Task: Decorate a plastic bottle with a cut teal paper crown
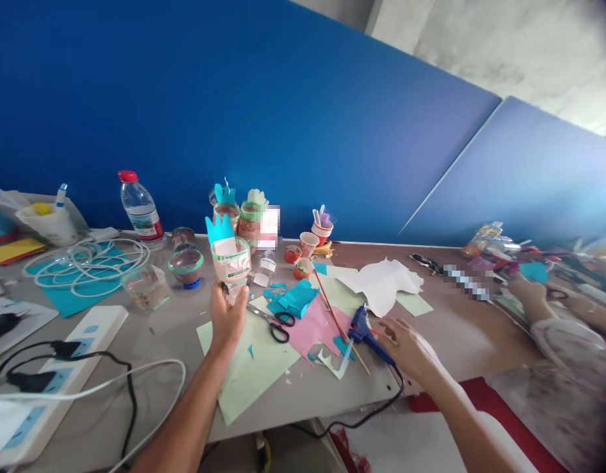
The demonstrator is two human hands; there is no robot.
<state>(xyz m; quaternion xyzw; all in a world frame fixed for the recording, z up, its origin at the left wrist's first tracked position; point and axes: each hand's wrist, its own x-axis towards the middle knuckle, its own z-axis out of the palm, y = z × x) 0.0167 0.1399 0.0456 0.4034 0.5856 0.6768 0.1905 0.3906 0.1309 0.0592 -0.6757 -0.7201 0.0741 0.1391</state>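
My left hand [228, 318] is closed round the lower part of a clear cut plastic bottle [236, 261], holding it upright above the table. A blue paper piece with a finger-like top edge [220, 230] stands up from the bottle's rim. My right hand [406, 345] is beside a blue hot glue gun [364, 325], its fingers loosely bent and not wrapped round the handle. Whether the fingertips touch the gun cannot be made out. Black-handled scissors [280, 326] lie between my hands, near blue paper scraps [295, 299] and pink paper [315, 328].
Behind stand more cut bottles [248, 220], paper cups [310, 243] and a red-capped water bottle [140, 210]. A power strip [71, 381] and a coiled white cable [93, 263] are at left. White paper [381, 286] lies right of centre. Another person's hands [529, 295] work at far right.
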